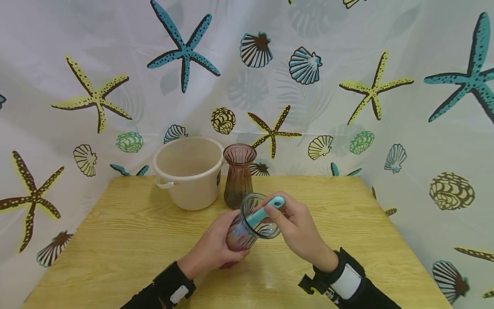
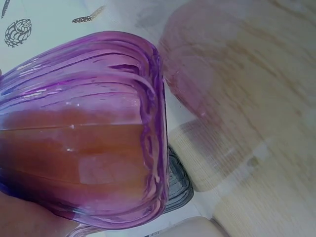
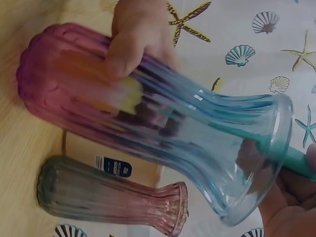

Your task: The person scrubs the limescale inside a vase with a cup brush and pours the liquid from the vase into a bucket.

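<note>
My left hand (image 1: 210,246) grips a ribbed glass vase (image 1: 240,240), tilted so its wide mouth points up and right. In the right wrist view the vase (image 3: 197,123) fades from pink at the base to clear blue at the rim. My right hand (image 1: 302,234) pinches the teal handle of what looks like a bottle brush (image 1: 258,216), its shaft running through the mouth into the vase. Its far end is blurred by the coloured glass. The base of the vase (image 2: 94,94) fills much of the left wrist view, held off the table.
A second ribbed vase (image 1: 238,184), brownish pink shading to grey, stands upright behind the hands. Left of it is a cream bucket (image 1: 193,193) with a side handle. Both rest on the wood-grain table (image 1: 127,240), backed by a shell-and-starfish curtain (image 1: 332,34).
</note>
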Available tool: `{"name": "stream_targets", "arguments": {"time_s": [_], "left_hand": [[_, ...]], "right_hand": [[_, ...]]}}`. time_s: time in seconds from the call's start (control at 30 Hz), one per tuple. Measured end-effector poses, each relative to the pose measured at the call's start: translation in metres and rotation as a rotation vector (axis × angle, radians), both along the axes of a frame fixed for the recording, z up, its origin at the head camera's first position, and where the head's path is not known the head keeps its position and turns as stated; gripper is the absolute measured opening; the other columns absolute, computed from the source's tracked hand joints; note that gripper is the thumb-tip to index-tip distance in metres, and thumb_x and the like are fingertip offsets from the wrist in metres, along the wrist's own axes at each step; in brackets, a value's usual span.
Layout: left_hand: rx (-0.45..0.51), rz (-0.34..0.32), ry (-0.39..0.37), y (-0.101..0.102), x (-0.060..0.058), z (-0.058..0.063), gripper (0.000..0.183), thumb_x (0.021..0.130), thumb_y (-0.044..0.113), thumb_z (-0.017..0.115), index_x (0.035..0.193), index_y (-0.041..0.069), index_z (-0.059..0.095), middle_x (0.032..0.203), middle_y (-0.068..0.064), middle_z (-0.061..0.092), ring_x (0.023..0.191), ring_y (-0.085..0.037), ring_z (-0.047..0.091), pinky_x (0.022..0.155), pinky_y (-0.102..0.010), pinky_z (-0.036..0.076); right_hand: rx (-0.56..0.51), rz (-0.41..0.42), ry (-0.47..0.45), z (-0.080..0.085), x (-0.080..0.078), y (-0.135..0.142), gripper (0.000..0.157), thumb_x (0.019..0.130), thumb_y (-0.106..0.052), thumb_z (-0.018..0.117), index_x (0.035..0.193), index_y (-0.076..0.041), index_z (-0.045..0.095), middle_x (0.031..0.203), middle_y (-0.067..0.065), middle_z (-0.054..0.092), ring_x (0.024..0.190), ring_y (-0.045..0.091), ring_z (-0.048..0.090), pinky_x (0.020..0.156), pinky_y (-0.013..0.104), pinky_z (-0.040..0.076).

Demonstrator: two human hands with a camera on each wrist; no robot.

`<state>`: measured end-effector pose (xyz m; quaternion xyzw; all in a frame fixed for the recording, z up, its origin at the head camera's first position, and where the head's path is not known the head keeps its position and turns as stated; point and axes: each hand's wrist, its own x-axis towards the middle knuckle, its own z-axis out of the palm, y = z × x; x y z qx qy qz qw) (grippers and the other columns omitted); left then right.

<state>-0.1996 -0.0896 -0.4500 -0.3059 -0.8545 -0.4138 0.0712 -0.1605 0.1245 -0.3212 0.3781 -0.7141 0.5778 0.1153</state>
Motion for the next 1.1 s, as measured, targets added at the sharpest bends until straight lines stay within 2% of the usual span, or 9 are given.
{"name": "stream_targets", "arguments": {"time_s": [0.17, 0.33, 0.4, 0.5, 0.57, 0.67, 0.83, 0.97, 1.1], "left_hand": [[-0.01, 0.005, -0.003, -0.0001, 0.0004, -0.0006, 0.089, 0.069, 0.043, 0.081, 0.141, 0.033, 0.03, 0.127, 0.008, 0.042, 0.111, -0.01, 0.04, 0.087, -0.045, 0.047], [-0.003, 0.011, -0.019, -0.0002, 0.0001, 0.0001, 0.088, 0.069, 0.047, 0.08, 0.14, 0.037, 0.03, 0.126, 0.011, 0.042, 0.11, -0.008, 0.04, 0.087, -0.045, 0.047], [-0.004, 0.013, -0.027, -0.0003, -0.0001, 0.0006, 0.087, 0.069, 0.049, 0.079, 0.14, 0.038, 0.03, 0.125, 0.012, 0.042, 0.11, -0.008, 0.04, 0.088, -0.044, 0.047], [-0.005, 0.01, -0.019, 0.0, -0.0006, 0.001, 0.087, 0.068, 0.05, 0.079, 0.139, 0.038, 0.03, 0.124, 0.012, 0.043, 0.109, -0.007, 0.04, 0.089, -0.043, 0.047], [-0.005, 0.007, -0.006, 0.0003, -0.0008, 0.0006, 0.086, 0.068, 0.048, 0.08, 0.138, 0.038, 0.031, 0.123, 0.012, 0.043, 0.109, -0.007, 0.04, 0.088, -0.043, 0.047], [-0.006, 0.007, 0.011, 0.0002, -0.0008, -0.0003, 0.087, 0.068, 0.044, 0.082, 0.138, 0.039, 0.031, 0.122, 0.012, 0.043, 0.108, -0.007, 0.04, 0.087, -0.042, 0.047], [-0.011, 0.012, 0.007, -0.0005, -0.0005, -0.0007, 0.087, 0.068, 0.051, 0.079, 0.139, 0.038, 0.03, 0.124, 0.011, 0.043, 0.108, -0.008, 0.04, 0.087, -0.043, 0.047], [-0.027, 0.022, -0.019, -0.0004, -0.0003, -0.0002, 0.086, 0.069, 0.06, 0.074, 0.14, 0.037, 0.03, 0.125, 0.011, 0.042, 0.109, -0.008, 0.04, 0.086, -0.044, 0.047], [-0.045, 0.028, -0.033, -0.0005, 0.0, 0.0001, 0.087, 0.07, 0.063, 0.071, 0.14, 0.035, 0.03, 0.126, 0.011, 0.042, 0.109, -0.009, 0.04, 0.086, -0.045, 0.048]], "right_hand": [[0.023, -0.02, 0.089, -0.0017, -0.0027, 0.0, 0.013, 0.092, 0.017, 0.046, 0.097, 0.009, 0.054, 0.093, 0.022, 0.067, 0.081, 0.03, 0.063, 0.064, 0.05, 0.056], [0.108, -0.103, 0.151, -0.0007, -0.0037, 0.0046, 0.019, 0.09, 0.015, 0.051, 0.099, 0.0, 0.058, 0.09, 0.013, 0.068, 0.072, 0.022, 0.062, 0.057, 0.033, 0.054], [0.135, -0.122, 0.144, 0.0005, -0.0033, 0.0062, 0.02, 0.091, 0.014, 0.052, 0.099, -0.002, 0.059, 0.089, 0.013, 0.067, 0.071, 0.02, 0.061, 0.057, 0.032, 0.053], [0.137, -0.104, 0.086, 0.0021, -0.0024, 0.0073, 0.018, 0.092, 0.013, 0.05, 0.099, -0.001, 0.058, 0.088, 0.016, 0.066, 0.074, 0.022, 0.064, 0.06, 0.036, 0.057], [0.117, -0.075, 0.029, 0.0031, -0.0016, 0.0073, 0.016, 0.094, 0.012, 0.048, 0.099, 0.0, 0.058, 0.09, 0.018, 0.066, 0.078, 0.025, 0.065, 0.063, 0.041, 0.059], [0.078, -0.04, -0.048, 0.0039, -0.0008, 0.0071, 0.014, 0.095, 0.011, 0.046, 0.098, 0.003, 0.057, 0.091, 0.023, 0.064, 0.079, 0.028, 0.065, 0.064, 0.041, 0.059], [0.019, -0.012, -0.121, 0.0021, -0.001, 0.0058, 0.013, 0.097, 0.01, 0.044, 0.1, 0.006, 0.056, 0.093, 0.028, 0.063, 0.082, 0.032, 0.064, 0.066, 0.044, 0.058], [-0.022, -0.012, -0.121, -0.0013, -0.0018, 0.0043, 0.012, 0.096, 0.012, 0.043, 0.1, 0.01, 0.054, 0.094, 0.029, 0.063, 0.083, 0.035, 0.063, 0.068, 0.046, 0.057], [-0.028, -0.016, -0.035, -0.0042, -0.0027, 0.0021, 0.011, 0.093, 0.017, 0.043, 0.098, 0.013, 0.053, 0.094, 0.029, 0.064, 0.082, 0.036, 0.063, 0.068, 0.049, 0.056]]}}
